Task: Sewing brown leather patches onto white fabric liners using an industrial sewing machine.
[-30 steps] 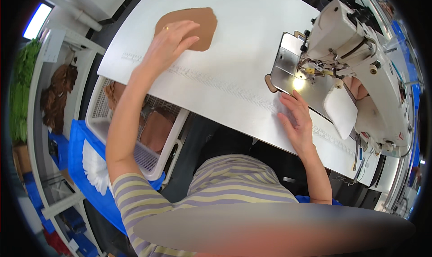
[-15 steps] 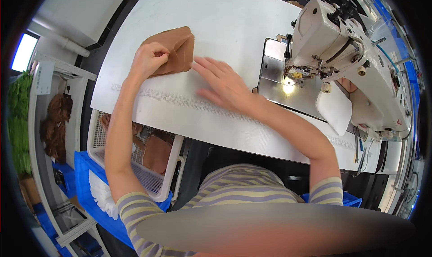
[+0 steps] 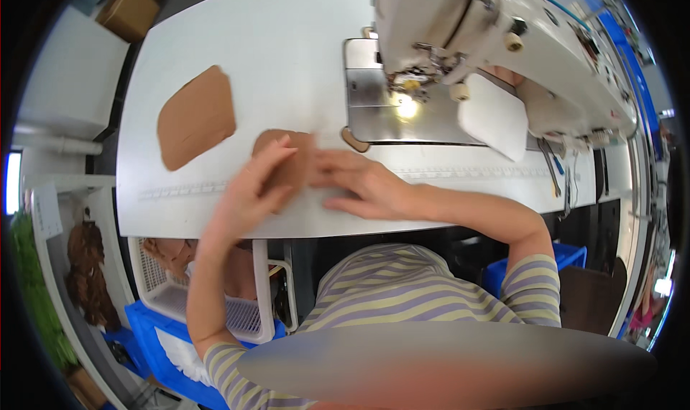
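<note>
We see two hands meeting over a brown piece (image 3: pixel 297 167), just left of centre in the frame, on a white bench (image 3: pixel 287 65). We judge the likeliest trouble to be a crease or a skewed edge, should the left hand (image 3: pixel 248 191) and right hand (image 3: pixel 374 189) press unevenly on what looks like thin, limp material. The bench's front edge runs just below; a loose hold could, we think, let the piece slip over it towards the basket (image 3: pixel 264 280) at lower left. A careless sweep rightward might snag it on the metal plate (image 3: pixel 368 112).

The piece lies between the hands. The left curves over its left side, but blur keeps us from telling whether it grips. The right is open, thumb spread, fingertips at the piece's right edge; contact we cannot confirm. A second piece (image 3: pixel 198 119) lies at left, apart from both.
</note>
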Tool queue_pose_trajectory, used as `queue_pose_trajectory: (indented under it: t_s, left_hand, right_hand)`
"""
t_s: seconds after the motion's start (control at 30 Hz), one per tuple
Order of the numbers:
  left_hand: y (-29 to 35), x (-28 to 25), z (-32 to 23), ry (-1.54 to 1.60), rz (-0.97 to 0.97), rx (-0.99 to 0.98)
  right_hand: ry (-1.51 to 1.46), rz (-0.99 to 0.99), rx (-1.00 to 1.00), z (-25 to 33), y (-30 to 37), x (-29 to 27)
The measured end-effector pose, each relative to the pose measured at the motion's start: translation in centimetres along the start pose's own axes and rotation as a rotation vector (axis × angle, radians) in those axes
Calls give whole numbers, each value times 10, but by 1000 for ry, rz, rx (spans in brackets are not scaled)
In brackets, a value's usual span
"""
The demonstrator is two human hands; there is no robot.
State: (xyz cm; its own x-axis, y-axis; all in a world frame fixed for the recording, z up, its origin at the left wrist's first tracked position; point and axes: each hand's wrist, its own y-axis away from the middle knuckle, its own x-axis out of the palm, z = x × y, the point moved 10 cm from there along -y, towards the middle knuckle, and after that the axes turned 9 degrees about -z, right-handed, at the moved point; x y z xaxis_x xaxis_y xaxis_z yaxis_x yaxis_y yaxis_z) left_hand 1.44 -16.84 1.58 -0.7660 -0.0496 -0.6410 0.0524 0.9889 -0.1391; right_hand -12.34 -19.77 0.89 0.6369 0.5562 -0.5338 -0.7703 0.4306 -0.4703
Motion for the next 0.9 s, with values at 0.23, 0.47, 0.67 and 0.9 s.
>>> queue_pose_trajectory:
  t_s: [0.23, 0.47, 0.67, 0.9]
  left_hand:
    - [5, 76, -32, -485, 142, 100]
    - [-37, 92, -87, -435, 62, 261]
    - [-81, 168, -145, -295, 126, 511]
    - [-126, 230, -166, -390, 117, 634]
  right_hand:
    - [596, -333, 208, -13, 92, -180]
    - [920, -201, 506, -80, 107, -245]
    - [203, -435, 870, -116, 145, -259]
    - [-255, -855, 809, -119, 190, -282]
